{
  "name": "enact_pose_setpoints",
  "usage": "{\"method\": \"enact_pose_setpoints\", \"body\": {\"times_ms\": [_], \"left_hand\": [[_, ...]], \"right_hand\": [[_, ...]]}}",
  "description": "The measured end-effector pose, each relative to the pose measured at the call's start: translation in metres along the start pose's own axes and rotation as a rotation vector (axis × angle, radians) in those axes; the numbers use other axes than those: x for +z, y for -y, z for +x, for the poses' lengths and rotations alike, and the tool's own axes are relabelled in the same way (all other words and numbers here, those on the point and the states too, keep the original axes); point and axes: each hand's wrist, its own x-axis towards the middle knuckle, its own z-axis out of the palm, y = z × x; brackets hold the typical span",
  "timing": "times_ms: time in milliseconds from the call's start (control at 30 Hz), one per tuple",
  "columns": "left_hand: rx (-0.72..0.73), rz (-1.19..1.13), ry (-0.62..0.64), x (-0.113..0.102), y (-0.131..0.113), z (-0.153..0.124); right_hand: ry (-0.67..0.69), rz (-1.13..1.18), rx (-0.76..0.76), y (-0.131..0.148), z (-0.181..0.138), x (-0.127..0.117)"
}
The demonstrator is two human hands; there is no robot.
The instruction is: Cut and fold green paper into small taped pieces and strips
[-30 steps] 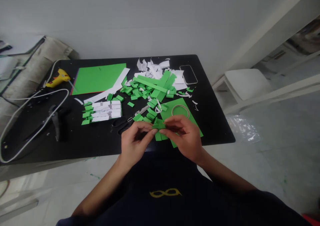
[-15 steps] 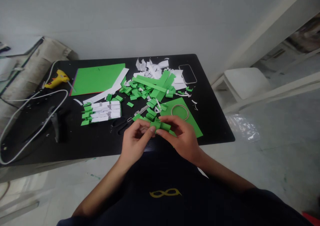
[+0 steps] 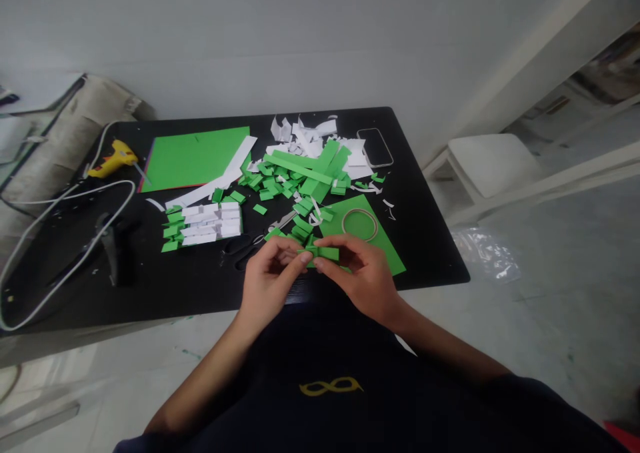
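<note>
Between my two hands, over the table's front edge, is a folded green paper piece (image 3: 327, 253). My left hand (image 3: 273, 269) pinches its left end between thumb and fingers. On its right side, my right hand (image 3: 363, 273) grips it the same way. Just beyond my fingers lie several folded green paper pieces (image 3: 302, 227). A green sheet (image 3: 389, 256) with a roll of tape (image 3: 360, 224) on it lies behind my right hand. Left of my left hand are black-handled scissors (image 3: 240, 245) and a block of interlocked white and green folded paper (image 3: 210, 224).
A heap of green pieces (image 3: 273, 186) and white paper scraps (image 3: 305, 139) covers the middle back of the black table (image 3: 165, 293). A phone (image 3: 376, 147) lies at back right. Leftward are a yellow glue gun (image 3: 114, 159), its white cable (image 3: 37, 246) and green sheets (image 3: 195, 156).
The green paper piece has tilted between my fingers and now shows a narrower face. Both hands stay in nearly the same place.
</note>
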Motion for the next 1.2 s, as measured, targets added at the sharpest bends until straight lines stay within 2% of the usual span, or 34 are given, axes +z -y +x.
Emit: {"method": "enact_pose_setpoints", "body": {"times_ms": [200, 467, 767, 1033, 1200], "left_hand": [[-0.018, -0.014, -0.033, 0.0016, 0.0018, -0.0022], [-0.048, -0.097, -0.001, 0.001, 0.0017, 0.0003], [-0.019, -0.061, -0.007, -0.0004, 0.004, 0.0016], [-0.005, 0.029, 0.145, -0.007, -0.0006, 0.0033], [-0.084, -0.067, 0.034, -0.0017, -0.0008, -0.0021]], "right_hand": [[0.0, 0.015, 0.017, -0.0003, -0.0002, -0.0001], [0.032, 0.052, 0.072, 0.0018, -0.0001, -0.0012], [-0.004, 0.021, 0.051, 0.0, 0.0005, 0.0003], [0.039, -0.106, -0.04, 0.0046, 0.0036, -0.006], [-0.002, 0.025, 0.06, 0.0006, 0.003, -0.002]]}}
